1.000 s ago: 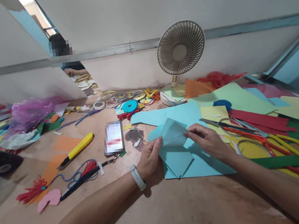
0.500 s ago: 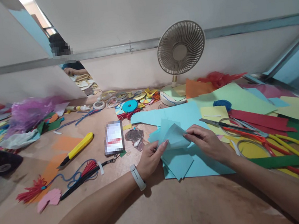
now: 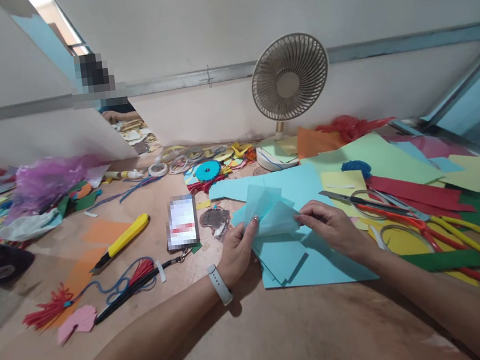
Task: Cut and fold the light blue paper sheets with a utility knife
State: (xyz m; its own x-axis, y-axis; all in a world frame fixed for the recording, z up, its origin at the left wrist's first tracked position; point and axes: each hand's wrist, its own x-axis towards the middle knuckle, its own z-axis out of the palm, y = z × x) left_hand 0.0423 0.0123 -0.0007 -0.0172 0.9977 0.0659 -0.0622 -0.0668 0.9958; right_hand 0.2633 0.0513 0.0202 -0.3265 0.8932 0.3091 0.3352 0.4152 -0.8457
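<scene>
Both my hands pinch a thin light-blue sheet over the stack of blue paper.

The worktop [image 3: 258, 339] is smooth tan board, and I place everything by the round mesh fan [image 3: 289, 76] at its back edge. In front of the fan lie flat, matte blue paper sheets [image 3: 319, 263]. Just above them I hold a translucent, creased tissue sheet [image 3: 270, 214]: left hand [image 3: 236, 252] grip pressed together on its left edge, right hand [image 3: 334, 227] grip pinching its right edge. Glossy red-and-yellow scissors [image 3: 454, 236] lie right of the fan's front.
</scene>
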